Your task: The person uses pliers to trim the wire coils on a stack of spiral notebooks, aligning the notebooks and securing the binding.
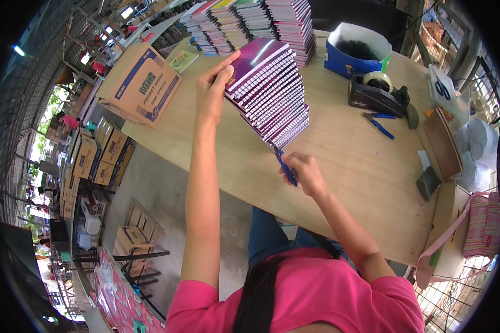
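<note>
A stack of purple spiral notebooks point(269, 91) stands on the table, leaning a little, with its white wire-bound edges facing me. My left hand point(215, 83) is closed on the upper left side of the stack, thumb near the top cover. Blue-handled cutting pliers point(288, 169) are gripped in my right hand point(303, 172). Their jaws touch or nearly touch the wire end at the lowest corner of the stack; whether they have closed on a wire is too small to tell.
Tall stacks of notebooks point(250, 25) stand behind. At left is a cardboard carton point(144, 83). On the right are a blue box of dark bits point(339, 61), a black tape dispenser point(372, 97), another pair of blue pliers point(380, 123) and a brown tray point(443, 141).
</note>
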